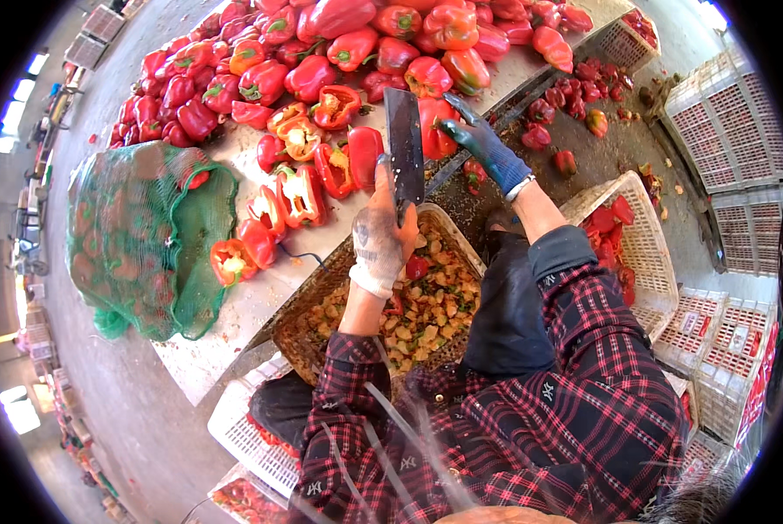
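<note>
My left hand (381,240), in a stained pale glove, is closed round a cleaver (406,144), with a finger stretched along the dark, upright blade. A red bell pepper (435,127) stands against the blade's right side. My right hand (487,147), in a blue glove, has its fingertips and thumb at that pepper's right side. Left of the blade is another red pepper piece (365,155). Several cut peppers (302,195) lie open on the pale table, their cores showing. Below my hands, a tray (285,336) holds pepper cores and scraps (426,327).
Whole red peppers (309,79) are heaped across the table's far side. A green mesh sack (138,236) of peppers lies at the left. On my right, a white crate (658,253) holds red pepper pieces; stacked crates (728,118) stand beyond. Loose peppers (575,96) lie past the table edge.
</note>
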A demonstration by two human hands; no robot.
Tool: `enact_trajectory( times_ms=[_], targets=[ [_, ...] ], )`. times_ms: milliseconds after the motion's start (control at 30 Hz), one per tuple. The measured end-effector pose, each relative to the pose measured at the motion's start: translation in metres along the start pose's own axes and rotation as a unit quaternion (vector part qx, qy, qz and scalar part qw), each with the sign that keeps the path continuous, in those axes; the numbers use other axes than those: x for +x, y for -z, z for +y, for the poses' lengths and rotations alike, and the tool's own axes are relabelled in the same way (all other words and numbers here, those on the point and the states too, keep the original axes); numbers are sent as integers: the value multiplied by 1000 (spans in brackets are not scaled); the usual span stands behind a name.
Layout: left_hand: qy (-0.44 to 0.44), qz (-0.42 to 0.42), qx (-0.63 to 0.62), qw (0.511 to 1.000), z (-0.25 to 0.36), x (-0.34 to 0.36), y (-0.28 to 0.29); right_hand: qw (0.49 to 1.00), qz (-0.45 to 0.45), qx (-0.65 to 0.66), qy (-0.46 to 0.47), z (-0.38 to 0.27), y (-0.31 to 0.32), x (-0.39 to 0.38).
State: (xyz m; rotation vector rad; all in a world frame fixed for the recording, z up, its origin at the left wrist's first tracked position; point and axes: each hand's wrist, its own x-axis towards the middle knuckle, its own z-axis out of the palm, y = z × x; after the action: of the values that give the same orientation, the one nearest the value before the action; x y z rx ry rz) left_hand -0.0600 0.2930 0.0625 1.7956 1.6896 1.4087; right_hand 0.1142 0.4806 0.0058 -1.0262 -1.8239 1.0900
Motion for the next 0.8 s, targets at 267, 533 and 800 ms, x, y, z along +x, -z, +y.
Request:
enact_trajectory(
  times_ms=[267, 533, 800],
  targets=[
    [65, -108, 182, 975, 34, 12, -7, 969, 116, -216, 37, -9, -16, -2],
    [81, -192, 211, 955, 45, 63, 11, 965, 116, -233, 9, 5, -26, 1],
    [41, -226, 194, 954, 27, 83, -8, 970, 102, -213, 61, 11, -25, -2]
  ],
)
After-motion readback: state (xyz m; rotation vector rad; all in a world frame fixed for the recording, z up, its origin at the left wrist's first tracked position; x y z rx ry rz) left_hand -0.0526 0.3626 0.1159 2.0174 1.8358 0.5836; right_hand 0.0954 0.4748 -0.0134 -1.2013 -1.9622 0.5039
